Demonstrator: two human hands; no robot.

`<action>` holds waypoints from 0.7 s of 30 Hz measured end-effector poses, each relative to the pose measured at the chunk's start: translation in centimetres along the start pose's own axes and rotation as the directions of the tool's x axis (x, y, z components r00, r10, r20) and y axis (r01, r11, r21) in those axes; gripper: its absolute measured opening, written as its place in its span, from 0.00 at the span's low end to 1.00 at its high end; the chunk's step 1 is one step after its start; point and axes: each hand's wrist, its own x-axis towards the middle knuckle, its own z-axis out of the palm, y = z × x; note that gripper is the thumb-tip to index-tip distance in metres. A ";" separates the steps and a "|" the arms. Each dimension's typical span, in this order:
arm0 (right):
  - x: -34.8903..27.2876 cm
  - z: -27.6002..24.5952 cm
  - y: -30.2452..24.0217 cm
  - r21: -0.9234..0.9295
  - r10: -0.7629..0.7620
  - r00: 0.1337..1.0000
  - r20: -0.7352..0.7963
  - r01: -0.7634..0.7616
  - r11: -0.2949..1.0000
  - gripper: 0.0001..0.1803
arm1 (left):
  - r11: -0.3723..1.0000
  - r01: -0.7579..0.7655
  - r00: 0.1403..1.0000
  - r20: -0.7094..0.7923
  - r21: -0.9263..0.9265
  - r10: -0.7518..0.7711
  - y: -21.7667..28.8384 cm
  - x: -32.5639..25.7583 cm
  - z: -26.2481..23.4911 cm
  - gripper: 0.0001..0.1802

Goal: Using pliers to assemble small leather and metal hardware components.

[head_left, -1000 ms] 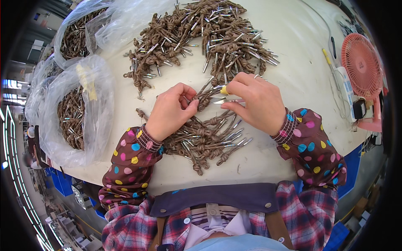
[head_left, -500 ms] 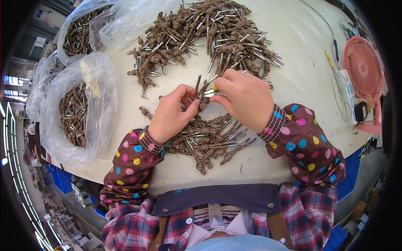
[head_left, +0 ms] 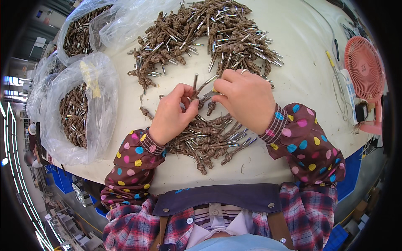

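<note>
My left hand (head_left: 173, 115) is closed, thumb against fingers, on a knotted brown cord (head_left: 202, 88) with metal tips standing up above the grip. My right hand (head_left: 247, 98) is closed too, pinching at the right side of the same cord; a knot hangs just below, between the hands. A yellow bit and something greyish show at the right fingertips, too small to make out. Under both hands lies a small pile of knotted brown cords (head_left: 205, 142) with silvery tips. A larger heap of the same cords (head_left: 234, 33) spreads beyond my hands.
Clear plastic bags (head_left: 106, 121) of similar cords stand at the left of the pale table (head_left: 301, 62). On the right are a pink fan (head_left: 363, 69), a white power strip (head_left: 346, 90) with cables, and a yellow-handled tool (head_left: 330, 58).
The cord between my fingers has shifted, and one knot now dangles below the right fingertips. The silvery metal piece seen earlier by the right fingers shows less. Both hands stay in nearly the same place.
</note>
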 end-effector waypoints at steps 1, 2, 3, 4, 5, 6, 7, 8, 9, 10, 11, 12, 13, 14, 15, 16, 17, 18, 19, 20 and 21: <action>-0.1 -0.6 0.2 -0.002 0.044 0.999 0.017 -0.044 0.999 0.12 | 0.999 0.013 1.000 -0.023 -0.033 -0.013 -0.2 0.0 0.0 0.12; -0.2 -0.9 0.4 -0.005 0.088 0.996 0.035 -0.088 0.996 0.12 | 0.999 0.012 1.000 -0.023 -0.033 -0.013 -0.2 0.1 -0.3 0.12; -0.5 -1.2 0.7 -0.005 0.089 0.995 0.035 -0.088 0.996 0.12 | 0.999 -0.027 0.999 -0.020 0.047 0.028 -0.2 0.1 -0.8 0.12; -0.7 -1.3 0.9 0.017 0.118 0.993 0.024 -0.118 0.993 0.13 | 0.990 -0.065 0.998 -0.014 0.128 0.068 -0.1 0.2 -1.0 0.12; -0.9 -1.4 1.0 0.039 0.146 0.989 0.013 -0.147 0.988 0.13 | 0.989 -0.065 0.998 -0.014 0.130 0.068 0.0 0.2 -1.0 0.12; -1.0 -1.3 1.1 0.040 0.147 0.989 0.013 -0.147 0.988 0.13 | 0.988 -0.042 0.999 0.019 0.146 0.040 0.2 0.1 -0.9 0.12; -1.1 -1.1 1.1 0.052 0.137 0.990 0.038 -0.138 0.989 0.13 | 0.986 -0.020 0.999 0.052 0.164 0.011 0.3 0.1 -0.9 0.12; -1.2 -0.9 1.0 0.064 0.125 0.990 0.063 -0.129 0.990 0.14 | 0.986 -0.019 0.999 0.051 0.167 0.011 0.4 0.1 -1.0 0.12; -1.2 -0.8 0.9 0.066 0.124 0.990 0.060 -0.128 0.990 0.14 | 0.997 0.025 0.995 0.092 0.079 -0.032 0.4 0.2 -1.4 0.11; -1.2 -0.7 0.7 0.087 0.099 0.993 0.060 -0.104 0.991 0.14 | 0.997 0.073 0.988 0.136 -0.007 -0.071 0.4 0.3 -1.7 0.10; -1.0 -0.6 0.4 0.108 0.073 0.995 0.060 -0.080 0.991 0.14 | 0.997 0.072 0.989 0.134 -0.004 -0.071 0.3 0.3 -1.9 0.10; -0.9 -0.5 0.3 0.111 0.071 0.996 0.059 -0.077 0.991 0.14 | 0.990 0.115 0.981 0.164 -0.087 -0.100 0.0 0.4 -2.0 0.09; -0.8 -0.4 0.1 0.118 0.058 0.997 0.051 -0.063 0.991 0.14 | 0.973 0.160 0.972 0.197 -0.169 -0.125 -0.2 0.4 -2.0 0.09; -0.6 -0.3 0.0 0.124 0.045 0.998 0.043 -0.050 0.991 0.14 | 0.973 0.160 0.973 0.195 -0.168 -0.127 -0.6 0.3 -1.9 0.09; -0.4 -0.1 -0.2 0.127 0.042 0.998 0.042 -0.047 0.991 0.14 | 0.975 0.114 0.982 0.169 -0.191 -0.082 -1.0 0.2 -1.8 0.10; -0.2 0.2 -0.5 0.130 0.043 0.998 0.042 -0.048 0.990 0.14 | 0.975 0.066 0.989 0.142 -0.213 -0.036 -1.1 0.0 -1.9 0.11; 0.0 0.4 -0.6 0.133 0.045 0.998 0.043 -0.050 0.990 0.14 | 0.975 0.069 0.989 0.140 -0.211 -0.039 -1.2 -0.1 -2.0 0.11; 0.1 0.6 -0.8 0.133 0.044 0.998 0.044 -0.049 0.990 0.14 | 0.988 0.046 0.991 0.130 -0.147 -0.027 -1.2 -0.1 -2.1 0.11; 0.2 0.7 -0.9 0.132 0.056 0.996 0.067 -0.065 0.989 0.14 | 0.996 0.025 0.992 0.122 -0.082 -0.014 -1.1 -0.2 -2.2 0.12; 0.3 0.8 -0.9 0.131 0.069 0.994 0.089 -0.080 0.988 0.14 | 0.996 0.026 0.993 0.121 -0.083 -0.016 -1.0 -0.2 -2.3 0.12; 0.4 0.8 -1.0 0.130 0.068 0.994 0.090 -0.080 0.988 0.14 | 0.998 0.022 0.993 0.121 -0.054 -0.015 -0.8 -0.2 -2.5 0.12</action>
